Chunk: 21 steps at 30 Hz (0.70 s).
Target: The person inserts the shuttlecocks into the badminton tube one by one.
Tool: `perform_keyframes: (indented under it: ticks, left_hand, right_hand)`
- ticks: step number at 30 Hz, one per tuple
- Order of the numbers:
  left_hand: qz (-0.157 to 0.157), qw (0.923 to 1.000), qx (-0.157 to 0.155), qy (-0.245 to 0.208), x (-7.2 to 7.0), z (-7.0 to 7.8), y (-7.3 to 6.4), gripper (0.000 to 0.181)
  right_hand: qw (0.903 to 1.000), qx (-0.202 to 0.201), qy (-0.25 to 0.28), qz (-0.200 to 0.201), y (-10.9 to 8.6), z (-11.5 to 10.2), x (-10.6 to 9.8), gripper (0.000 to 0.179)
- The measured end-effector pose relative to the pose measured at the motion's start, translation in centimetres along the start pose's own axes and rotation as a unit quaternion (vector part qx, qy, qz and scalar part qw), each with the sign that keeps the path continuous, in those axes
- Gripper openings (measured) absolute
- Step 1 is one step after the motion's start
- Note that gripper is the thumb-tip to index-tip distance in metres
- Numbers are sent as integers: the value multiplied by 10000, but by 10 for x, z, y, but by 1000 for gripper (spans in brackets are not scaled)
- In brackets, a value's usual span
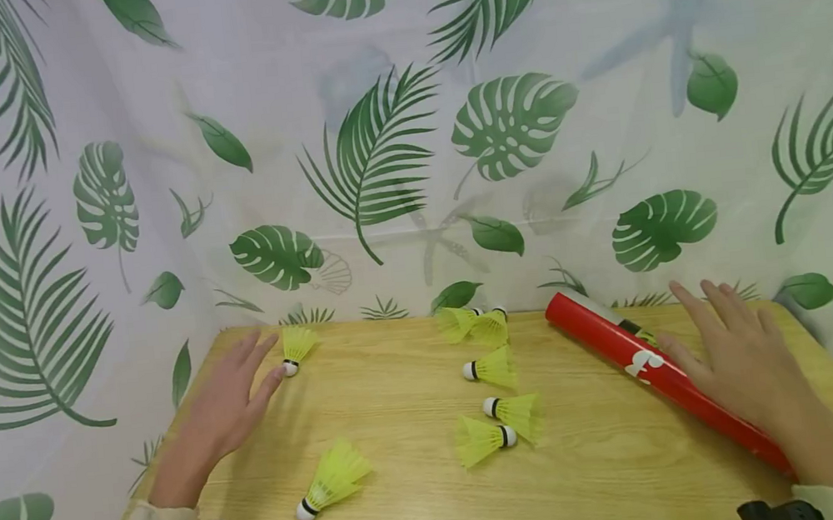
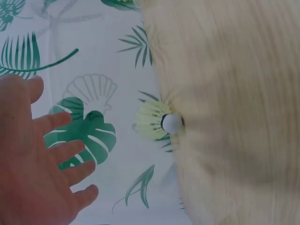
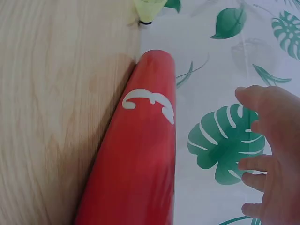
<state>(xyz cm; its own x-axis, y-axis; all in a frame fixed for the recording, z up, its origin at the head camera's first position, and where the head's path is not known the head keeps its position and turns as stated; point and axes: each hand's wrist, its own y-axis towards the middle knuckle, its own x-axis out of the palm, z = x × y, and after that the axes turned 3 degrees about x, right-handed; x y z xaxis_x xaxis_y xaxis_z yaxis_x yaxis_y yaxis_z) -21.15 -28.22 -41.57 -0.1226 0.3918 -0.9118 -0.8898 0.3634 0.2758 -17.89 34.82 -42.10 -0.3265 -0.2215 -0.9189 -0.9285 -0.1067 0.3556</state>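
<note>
Red and glossy, a long tube (image 1: 676,388) lies slantwise across the right part of the desk (image 1: 390,380), one end at the far edge, the other toward the near right corner. Its place beside the right hand (image 1: 745,354) looks like the relation that counts: that hand is much the nearer one, raised at the tube's right side, and the right wrist view shows the tube to its left with a gap between. Its fingers are spread and hold nothing. Near the far left corner the left hand (image 1: 227,400) hovers just as wide and unladen; a yellow shuttlecock (image 1: 300,341) lies just to its right, cork toward the near edge, and from the left wrist the two look apart. On the tube is a white mark (image 1: 645,365), with what seems to be a pale strip and a black-and-yellow pattern along its right side; whether its far end is capped, I cannot tell. Another shuttlecock (image 1: 339,471) points its cork toward the near left corner, and five more shuttlecocks (image 1: 497,367) straggle from the far edge down the desk's middle, yellow-skirted, their white corks banded black.
</note>
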Motion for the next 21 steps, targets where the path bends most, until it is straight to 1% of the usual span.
perform_keyframes:
  ticks: [3, 5, 9, 11, 14, 17, 20, 21]
  left_hand:
    - [-91, 9987, -8, -499, 2, 7, -12, 55]
    - [-111, 9961, 44, -880, 4, 11, -20, 51]
    - [-218, 9878, 341, -1502, 9, 19, -35, 42]
    - [-323, 9829, 513, -1736, 12, 24, -42, 36]
    - [-492, 9751, 798, -2010, 17, 29, -50, 28]
    - [-712, 9656, 1134, -2228, 22, 33, -55, 24]
    - [-879, 9579, 1475, -2303, 26, 35, -57, 24]
    - [-909, 9568, 1545, -2290, 27, 36, -57, 25]
  right_hand:
    - [9998, 65, 184, 95, -1, -2, 3, 78]
    - [9992, 112, 346, 171, -2, -3, 5, 78]
    - [9970, 97, 635, 429, -4, -2, 10, 76]
    - [9960, 116, 760, 450, -5, 0, 14, 77]
    - [9951, 215, 915, 323, -8, 2, 22, 79]
    - [9937, 390, 1047, 46, -10, 3, 29, 81]
    - [9933, 451, 1063, -92, -10, 3, 36, 81]
    - [9932, 482, 1050, -142, -9, 2, 38, 82]
